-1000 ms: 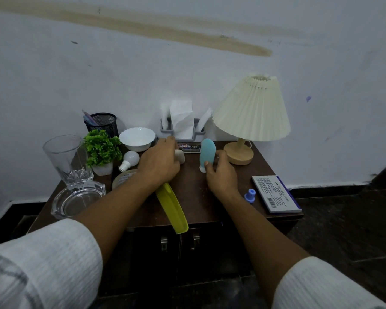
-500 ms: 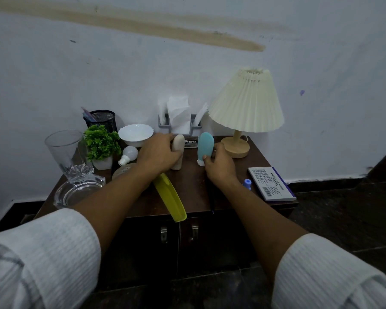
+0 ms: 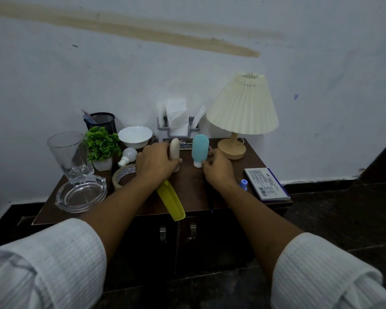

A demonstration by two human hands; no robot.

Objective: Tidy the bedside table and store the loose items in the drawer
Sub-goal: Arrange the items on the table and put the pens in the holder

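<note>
On the dark wooden bedside table, my left hand grips a cream squeeze bottle that stands upright. Just to its right, a blue squeeze bottle stands on its white cap. My right hand has its fingers curled at the blue bottle's base, with the thumb on the cap. A yellow comb lies under my left forearm and juts over the front edge. A tape roll, a light bulb and a small blue cap lie loose.
On the left stand a tall glass, a glass ashtray, a potted plant, a mesh pen holder and a white bowl. Tissue holder at the back, lamp and white box at right. Below the top are shut cabinet doors.
My left hand has raised the cream bottle from low on the table to upright. The blue bottle has shifted slightly back in my right hand's hold.
</note>
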